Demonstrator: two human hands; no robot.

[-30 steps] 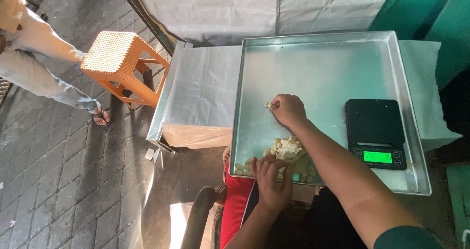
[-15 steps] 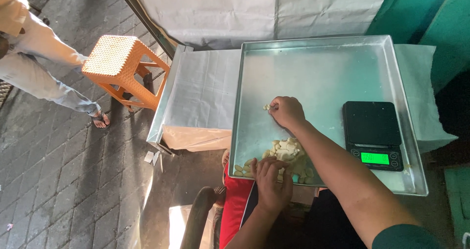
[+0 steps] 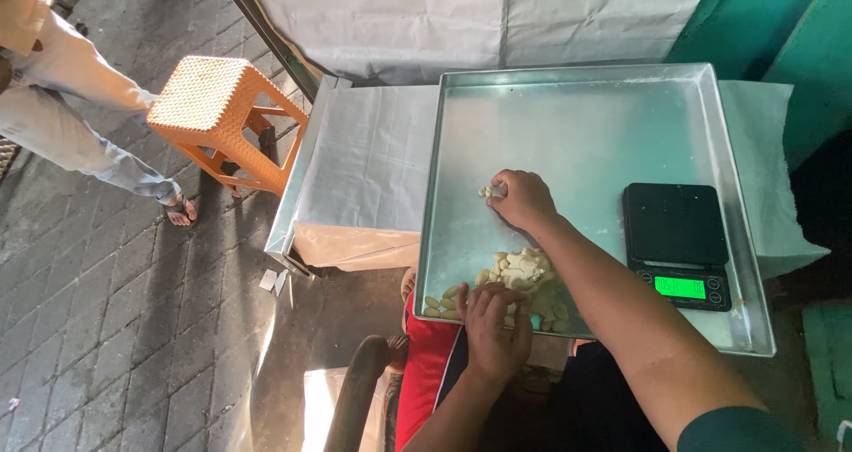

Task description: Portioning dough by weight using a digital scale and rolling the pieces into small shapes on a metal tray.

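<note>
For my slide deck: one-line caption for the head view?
Left hand on pale pieces in metal tray; right hand pinches some beside scale.

An orange plastic stool stands near a person's sandalled foot on paving.

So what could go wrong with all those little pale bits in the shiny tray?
The pile of pale pieces sits right at the metal tray's near edge, under the left hand, so a few might get knocked over the low rim. The right hand is pushing a few pieces apart from the pile, and they could scatter. That forearm also lies close to the black digital scale and might bump it.
</note>
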